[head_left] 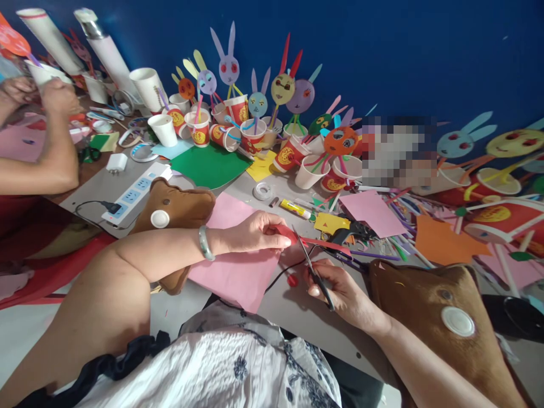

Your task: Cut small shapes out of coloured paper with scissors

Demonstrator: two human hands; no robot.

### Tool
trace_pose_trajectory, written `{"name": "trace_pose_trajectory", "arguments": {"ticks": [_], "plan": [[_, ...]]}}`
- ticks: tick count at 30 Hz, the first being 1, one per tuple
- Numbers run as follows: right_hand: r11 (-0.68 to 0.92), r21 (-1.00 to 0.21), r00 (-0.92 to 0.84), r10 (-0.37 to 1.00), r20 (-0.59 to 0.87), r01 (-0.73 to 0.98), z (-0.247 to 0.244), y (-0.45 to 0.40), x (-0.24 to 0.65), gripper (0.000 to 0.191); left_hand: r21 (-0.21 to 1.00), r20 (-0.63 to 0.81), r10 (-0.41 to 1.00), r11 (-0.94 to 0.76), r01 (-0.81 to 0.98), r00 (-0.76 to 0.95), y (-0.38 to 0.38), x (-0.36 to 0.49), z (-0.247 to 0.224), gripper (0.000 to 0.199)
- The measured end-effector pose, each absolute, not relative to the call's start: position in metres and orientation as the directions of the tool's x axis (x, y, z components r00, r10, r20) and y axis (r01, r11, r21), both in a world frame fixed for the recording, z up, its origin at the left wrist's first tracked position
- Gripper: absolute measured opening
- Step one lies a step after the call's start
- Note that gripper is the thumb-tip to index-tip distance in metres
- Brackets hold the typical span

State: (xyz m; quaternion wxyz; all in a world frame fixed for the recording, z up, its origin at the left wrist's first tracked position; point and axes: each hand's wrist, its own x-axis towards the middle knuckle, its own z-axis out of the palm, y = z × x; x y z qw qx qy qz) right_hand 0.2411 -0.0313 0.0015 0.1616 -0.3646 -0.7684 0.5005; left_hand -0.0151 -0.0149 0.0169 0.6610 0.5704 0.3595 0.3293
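My left hand [259, 231] pinches a strip of red paper [325, 245] that stretches to the right. In my right hand [340, 289] is a pair of scissors [312, 266] with black handles, their blades pointing up and left at the strip near my left fingertips. A small red paper piece [292, 280] lies on the table just below the blades. Under my left wrist is a large sheet of pink paper [238, 277], partly resting on a brown plush cushion [181, 198].
Paper cups [199, 129] with rabbit-faced paper figures line the blue wall. A glue stick [295, 209], a tape roll [263, 191] and green paper [210, 165] lie ahead. A power strip [142, 192] sits left, near another person's arm [38, 175]. Another brown cushion [412, 300] is at right.
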Motion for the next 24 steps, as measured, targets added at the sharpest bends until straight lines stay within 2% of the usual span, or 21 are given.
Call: {"name": "trace_pose_trajectory", "arguments": {"ticks": [8,14,20,24], "plan": [[0.162,-0.92,-0.678,0.723,-0.134,0.356,0.001,-0.0317,0.2401,0.057,0.983,-0.079,0.876,0.147,-0.109,0.475,-0.0162,-0.0146,0.0171,0.025],[0.214,-0.905,-0.688,0.717,-0.11,0.369,0.0036,-0.0316,0.2377,0.062,0.974,-0.092,0.876,0.178,-0.14,0.473,-0.0164,-0.0122,0.0164,0.027],[0.174,-0.916,-0.679,0.723,-0.131,0.362,-0.0004,-0.0322,0.2394,0.06,0.964,-0.055,0.856,0.18,-0.196,0.514,-0.0167,-0.0121,0.0161,0.022],[0.111,-0.941,-0.693,0.705,-0.153,0.32,0.0033,-0.0323,0.2352,0.053,0.98,-0.023,0.849,0.125,-0.158,0.528,-0.0183,-0.0121,0.015,0.013]]}}
